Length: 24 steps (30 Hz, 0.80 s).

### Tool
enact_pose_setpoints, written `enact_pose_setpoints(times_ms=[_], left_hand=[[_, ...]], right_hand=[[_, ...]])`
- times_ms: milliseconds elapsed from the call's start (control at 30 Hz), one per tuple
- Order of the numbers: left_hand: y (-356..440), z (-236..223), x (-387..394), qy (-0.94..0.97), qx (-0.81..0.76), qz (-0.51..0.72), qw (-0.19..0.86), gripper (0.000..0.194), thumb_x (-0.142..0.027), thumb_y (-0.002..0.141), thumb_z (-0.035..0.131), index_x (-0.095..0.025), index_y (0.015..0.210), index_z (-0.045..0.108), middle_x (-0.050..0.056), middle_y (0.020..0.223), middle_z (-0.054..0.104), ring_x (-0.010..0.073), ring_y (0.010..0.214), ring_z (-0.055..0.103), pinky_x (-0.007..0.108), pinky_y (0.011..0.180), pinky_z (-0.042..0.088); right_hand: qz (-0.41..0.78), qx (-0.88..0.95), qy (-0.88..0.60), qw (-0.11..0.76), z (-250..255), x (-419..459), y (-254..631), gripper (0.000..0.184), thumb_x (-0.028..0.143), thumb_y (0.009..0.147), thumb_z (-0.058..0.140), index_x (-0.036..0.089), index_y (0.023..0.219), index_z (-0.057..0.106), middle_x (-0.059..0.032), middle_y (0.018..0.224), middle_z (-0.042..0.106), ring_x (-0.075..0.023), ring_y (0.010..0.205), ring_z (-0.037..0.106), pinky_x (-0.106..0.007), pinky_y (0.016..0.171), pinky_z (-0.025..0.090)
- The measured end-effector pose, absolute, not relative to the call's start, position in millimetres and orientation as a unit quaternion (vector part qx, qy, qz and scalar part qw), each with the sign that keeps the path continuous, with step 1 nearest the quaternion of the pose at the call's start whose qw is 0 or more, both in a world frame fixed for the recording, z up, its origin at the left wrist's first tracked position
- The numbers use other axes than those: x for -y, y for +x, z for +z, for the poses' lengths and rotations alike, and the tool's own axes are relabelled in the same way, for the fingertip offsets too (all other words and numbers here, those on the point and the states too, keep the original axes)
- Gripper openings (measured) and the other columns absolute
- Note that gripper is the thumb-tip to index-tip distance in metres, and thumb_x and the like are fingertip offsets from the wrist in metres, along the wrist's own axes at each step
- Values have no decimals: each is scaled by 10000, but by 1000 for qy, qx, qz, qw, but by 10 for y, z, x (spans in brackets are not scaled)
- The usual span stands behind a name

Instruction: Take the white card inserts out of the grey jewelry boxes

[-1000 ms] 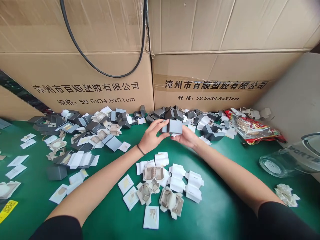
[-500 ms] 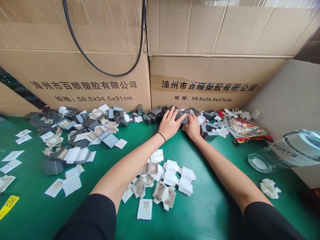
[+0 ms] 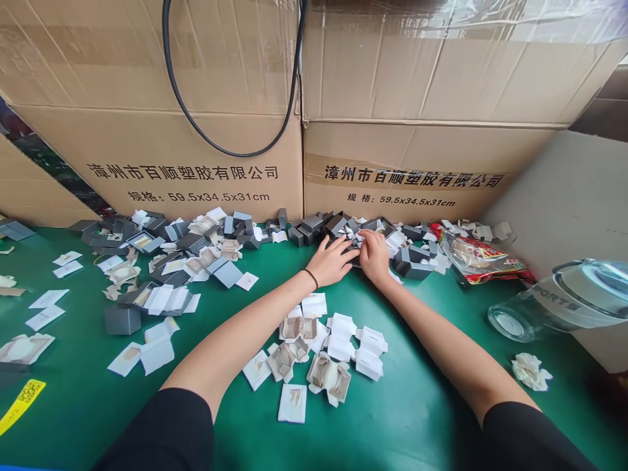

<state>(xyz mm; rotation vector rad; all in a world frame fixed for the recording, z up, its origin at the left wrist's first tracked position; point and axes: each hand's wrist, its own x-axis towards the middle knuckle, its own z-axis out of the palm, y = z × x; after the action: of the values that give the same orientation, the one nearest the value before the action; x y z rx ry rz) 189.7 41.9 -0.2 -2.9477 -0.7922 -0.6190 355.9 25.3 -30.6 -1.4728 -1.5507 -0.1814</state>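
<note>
Along the foot of 2 cartons (image 3: 196, 144), dark boxes (image 3: 336, 224) are lying heaped, stretching lengthwise left to right, pointing mixed ways. The left hand (image 3: 331, 261) is spreading its fingers against them; the right hand (image 3: 374, 256) is curling alongside, its grip hidden.

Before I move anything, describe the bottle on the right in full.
The bottle looks like clear plastic, with "PORTS" readable, a pale lid and a dark loop. It lies on its side on the green table, base leftward, lid towards the picture's right edge. Nothing holds it; whether it is shut is unclear.
</note>
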Motion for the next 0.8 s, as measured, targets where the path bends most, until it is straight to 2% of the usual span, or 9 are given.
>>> enact_pose_setpoints(times_ms=[100, 200, 300, 400, 467, 567, 700, 800], left_hand=[[1769, -32, -401, -938, 272, -211, -23, 338, -234, 860, 425, -194, 1183, 519, 88, 1273, 526, 220, 1228, 422, 490, 1078, 262], [1698, -17, -396, -922, 309, -229, -51, 310, -317, 826, 492, -190, 1105, 541, 84, 1178, 561, 233, 1160, 457, 491, 1039, 319], [1641, -4, -370, -908, 346, -231, -42, 490, -425, 731, 608, -197, 1153, 511, 107, 1190, 518, 288, 1174, 421, 562, 1026, 294], [1539, -7, -326, -895, 382, -228, -22, 606, -454, 680, 654, -187, 1197, 485, 137, 1250, 464, 333, 1211, 374, 584, 1018, 286], [1431, -2, -304, -892, 390, -229, -3, 574, -390, 702, 637, -191, 1215, 475, 142, 1288, 437, 333, 1237, 353, 573, 1040, 263], [1225, 23, -313, -876, 417, -238, 28, 528, -194, 736, 548, -219, 1254, 449, 127, 1379, 366, 321, 1303, 287, 553, 1066, 236], [949, 71, -366, -833, 484, -265, 28, 571, -95, 731, 481, -172, 1294, 421, 161, 1425, 303, 354, 1337, 237, 565, 1053, 256], [799, 113, -286, -821, 482, -306, -7, 520, -76, 781, 400, -159, 1294, 425, 152, 1440, 290, 326, 1363, 205, 546, 1075, 248]], right_hand=[[-34, 606, -654, 452, -325, -262, 3479, 299, 320, 877, 381, 191, 1049, 588, -109, 1254, 532, -262, 1172, 438, -464, 962, 350], [29, 604, -658, 450, -319, -235, 3416, 334, 371, 861, 416, 184, 1092, 568, -127, 1281, 516, -261, 1199, 444, -455, 973, 360], [69, 617, -627, 471, -292, -167, 3327, 371, 371, 852, 430, 161, 1137, 543, -144, 1287, 515, -252, 1198, 462, -436, 990, 364], [107, 650, -572, 489, -263, -92, 3231, 429, 380, 865, 425, 164, 1232, 474, -132, 1366, 445, -241, 1228, 437, -429, 1007, 361], [147, 675, -525, 497, -250, -53, 3183, 462, 394, 881, 411, 192, 1297, 409, -112, 1416, 385, -232, 1246, 424, -412, 990, 391], [182, 723, -454, 487, -252, -26, 3120, 475, 382, 900, 382, 236, 1350, 337, -77, 1470, 295, -223, 1298, 369, -386, 966, 431], [98, 821, -430, 361, -305, -51, 3019, 526, 269, 871, 411, 226, 1384, 307, -56, 1473, 294, -253, 1359, 250, -475, 1064, 322], [19, 810, -501, 303, -316, -44, 2958, 535, 227, 855, 410, 210, 1384, 325, -75, 1455, 329, -303, 1347, 250, -563, 1034, 305]])
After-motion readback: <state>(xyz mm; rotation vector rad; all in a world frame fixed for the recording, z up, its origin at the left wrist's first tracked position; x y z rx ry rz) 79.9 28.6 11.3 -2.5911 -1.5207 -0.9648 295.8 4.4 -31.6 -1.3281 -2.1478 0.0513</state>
